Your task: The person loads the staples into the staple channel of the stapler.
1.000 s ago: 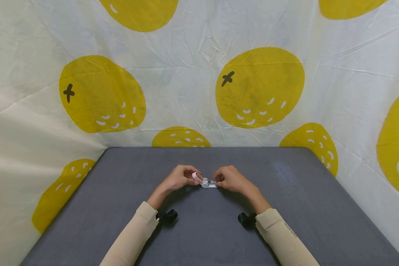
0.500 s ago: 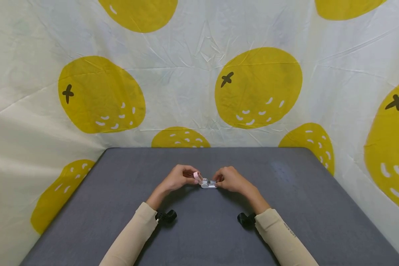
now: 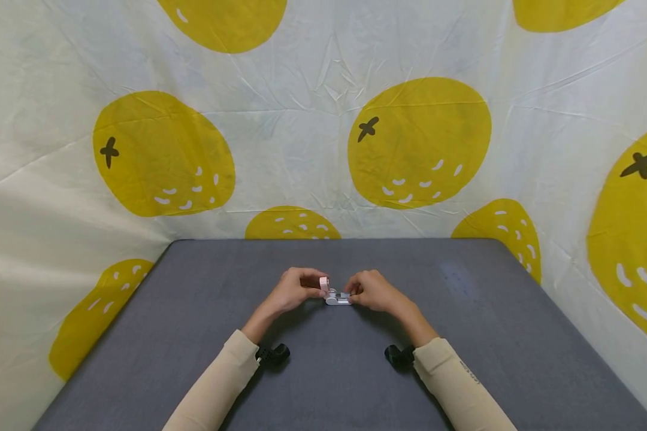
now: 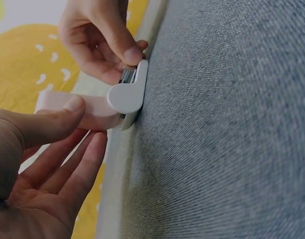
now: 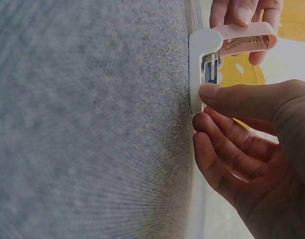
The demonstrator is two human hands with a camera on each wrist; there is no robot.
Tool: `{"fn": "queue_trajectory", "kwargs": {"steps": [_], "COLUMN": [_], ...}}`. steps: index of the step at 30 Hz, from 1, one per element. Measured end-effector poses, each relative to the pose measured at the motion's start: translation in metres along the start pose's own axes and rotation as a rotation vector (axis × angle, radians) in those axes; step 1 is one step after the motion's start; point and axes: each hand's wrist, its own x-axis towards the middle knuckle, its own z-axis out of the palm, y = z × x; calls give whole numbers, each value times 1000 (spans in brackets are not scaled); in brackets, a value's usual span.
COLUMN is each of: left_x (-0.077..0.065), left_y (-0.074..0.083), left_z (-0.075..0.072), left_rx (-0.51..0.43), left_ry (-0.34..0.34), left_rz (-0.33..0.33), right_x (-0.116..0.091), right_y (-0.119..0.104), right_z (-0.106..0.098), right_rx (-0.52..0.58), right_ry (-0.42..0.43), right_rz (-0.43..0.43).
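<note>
1. the left hand (image 3: pixel 290 290) pinches the pink top arm (image 4: pixel 77 110) of a small stapler (image 3: pixel 334 296) between thumb and fingers (image 4: pixel 68 175), swinging it up on its hinge; the right hand (image 3: pixel 375 290) pins the white base (image 5: pixel 196 74) flat against the grey worktop (image 3: pixel 463 335) with thumb and fingertips (image 5: pixel 227 97).
2. the stapler sits mid-worktop, between the two hands, opened to a right angle.
3. judging the risks: the arm looks sprung, so a loose pinch could let it snap shut on the right thumb resting just beside the metal staple channel (image 5: pixel 211 69); a light hold on the base could let it skid or tip.
4. hard to make out: whether staples lie in the channel, and the hinge detail. in the head view the stapler is tiny and the fingers cover most of it.
5. black wrist cameras (image 3: pixel 272 353) sit under cream sleeves (image 3: pixel 453 374); a lemon-print cloth (image 3: pixel 420 140) hangs behind.
</note>
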Motion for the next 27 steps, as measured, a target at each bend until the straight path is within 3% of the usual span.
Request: {"fn": "queue_trajectory", "kwargs": {"steps": [12, 20, 27], "left_x": [1, 1, 1], "left_y": [1, 4, 8], "left_z": [9, 12, 13], "left_rx": [0, 55, 139], "left_ry": [52, 61, 29], "left_rz": [24, 19, 31], "right_x": [0, 0, -1], "right_y": [0, -2, -1], "right_z": [-2, -2, -3], "right_rx": [-1, 3, -1], "right_ry": [-11, -17, -18], "right_rz": [-8, -4, -10]}}
